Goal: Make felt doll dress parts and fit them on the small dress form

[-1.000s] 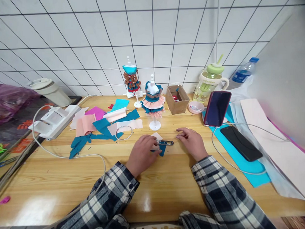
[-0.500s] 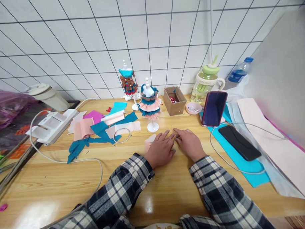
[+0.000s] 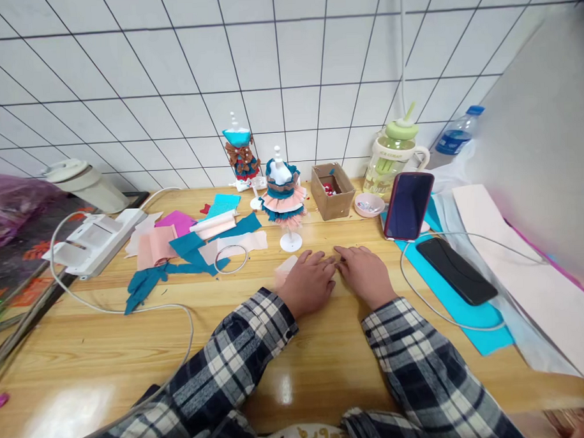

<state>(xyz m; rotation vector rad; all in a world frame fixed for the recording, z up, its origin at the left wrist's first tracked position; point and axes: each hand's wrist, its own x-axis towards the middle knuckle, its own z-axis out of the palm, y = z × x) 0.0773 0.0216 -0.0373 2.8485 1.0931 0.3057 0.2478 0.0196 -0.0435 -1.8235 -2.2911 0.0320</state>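
My left hand (image 3: 307, 283) lies flat on the wooden table (image 3: 219, 336), fingers spread, beside a small pale pink paper piece (image 3: 285, 269) that it partly covers. Close to its right, my right hand (image 3: 365, 274) rests palm down with its fingers apart and nothing seen in it. Just behind both stands a small white dress form (image 3: 281, 194) in a ruffled teal and pink paper dress. A second form (image 3: 242, 153) in blue, brown and red is farther back. Left of my hands lie a thin ring (image 3: 231, 259) and teal paper (image 3: 148, 285).
A cardboard box (image 3: 333, 198), a pink dish (image 3: 369, 205), a green-lidded jug (image 3: 392, 155) and an upright phone (image 3: 409, 205) stand at the back. A black phone (image 3: 456, 271) lies on blue paper at right. A power strip (image 3: 99, 245) and its cable are at left.
The view has shifted slightly, so the objects appear a little farther left and higher. Both hands stay flat on the table in nearly the same place.
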